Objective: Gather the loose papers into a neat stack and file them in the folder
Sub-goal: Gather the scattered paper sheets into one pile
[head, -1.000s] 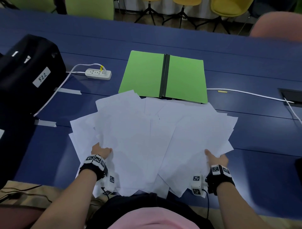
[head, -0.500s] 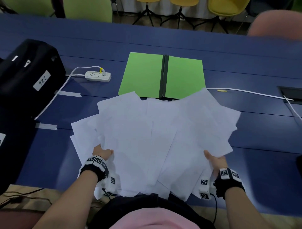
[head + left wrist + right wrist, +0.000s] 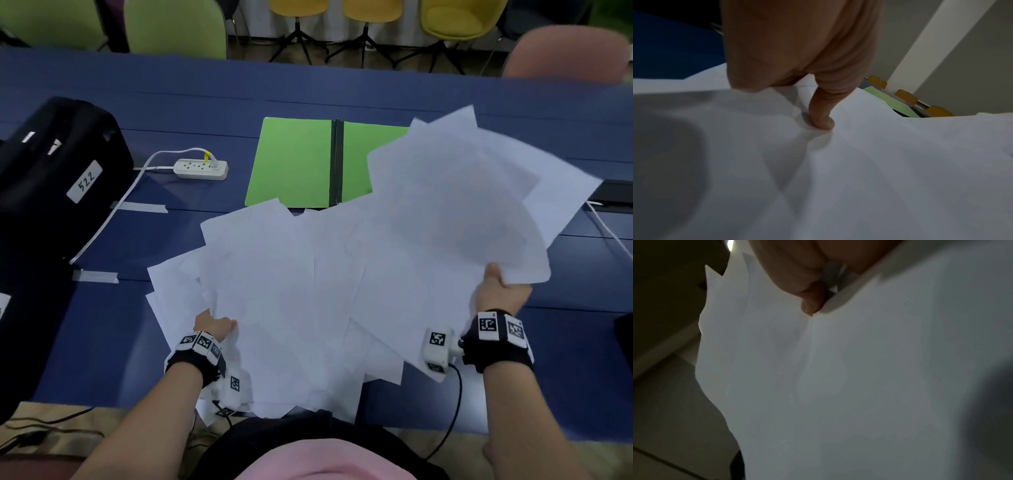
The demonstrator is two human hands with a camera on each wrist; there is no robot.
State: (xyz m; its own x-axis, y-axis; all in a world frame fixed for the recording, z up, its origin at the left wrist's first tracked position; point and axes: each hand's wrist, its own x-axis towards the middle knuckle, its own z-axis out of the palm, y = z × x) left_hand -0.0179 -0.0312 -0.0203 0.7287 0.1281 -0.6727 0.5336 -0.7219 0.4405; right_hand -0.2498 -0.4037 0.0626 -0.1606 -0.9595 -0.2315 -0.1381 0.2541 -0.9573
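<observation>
Several white papers (image 3: 291, 291) lie fanned out on the blue table (image 3: 342, 92) in front of me. An open green folder (image 3: 294, 161) with a dark spine lies just beyond them. My right hand (image 3: 496, 291) pinches the near edge of a raised bunch of papers (image 3: 462, 205), which covers the folder's right half; its thumb (image 3: 812, 305) lies on top of the sheets. At the pile's left side my left hand (image 3: 215, 325) grips the papers, thumb (image 3: 822, 120) pressed on top and the fingers hidden under the sheets.
A black bag (image 3: 58, 178) labelled 522 sits at the left. A white power strip (image 3: 200, 169) and its cable lie left of the folder, with tape strips (image 3: 140, 206) nearby. Another white cable (image 3: 609, 229) runs at the right. Chairs (image 3: 174, 27) stand beyond the far edge.
My right hand has lifted its bunch of papers up and to the right, off the table; they now overlap the folder's right half. The left hand has stayed put.
</observation>
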